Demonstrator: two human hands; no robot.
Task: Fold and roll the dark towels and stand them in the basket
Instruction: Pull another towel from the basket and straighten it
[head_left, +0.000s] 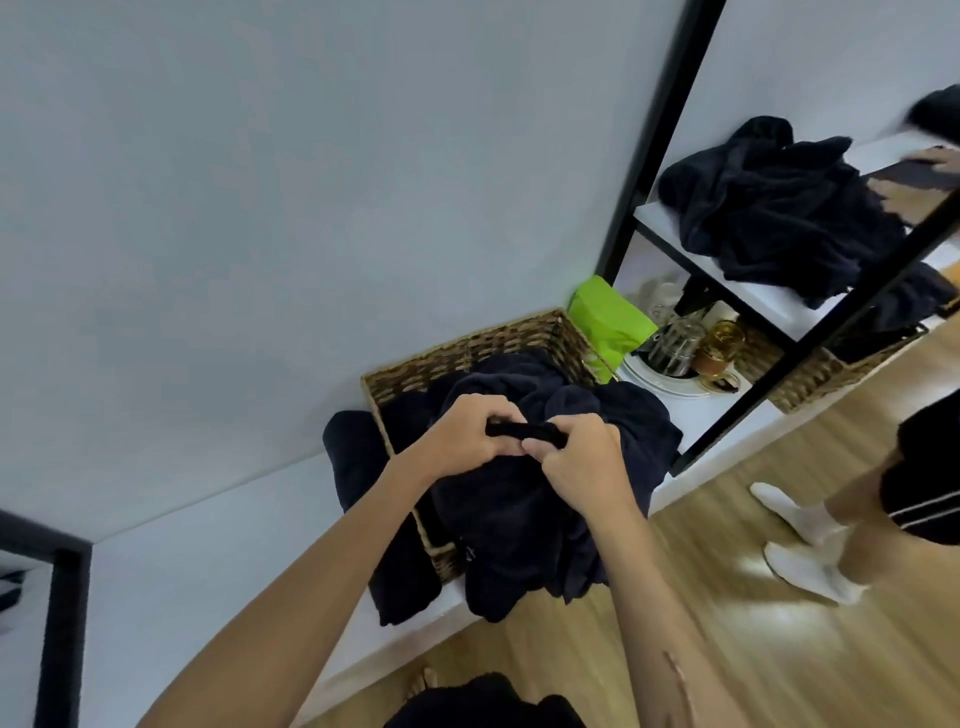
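Head view: my left hand (467, 436) and right hand (576, 460) pinched a dark towel's (509, 514) edge over the basket (467, 348); I judged pulling it taut mattered.

No readable text, label, brand or number on anything visible.

Both bare forearms reach in from the bottom edge, the left from about 7 o'clock and the right from about 5 o'clock, converging just below the centre. The left hand (465, 434) has its fingers curled, knuckles up, pinching a dark towel edge (524, 430). The right hand (579, 462), at 3 o'clock of the left, pinches the same edge; their fingertips nearly touch.
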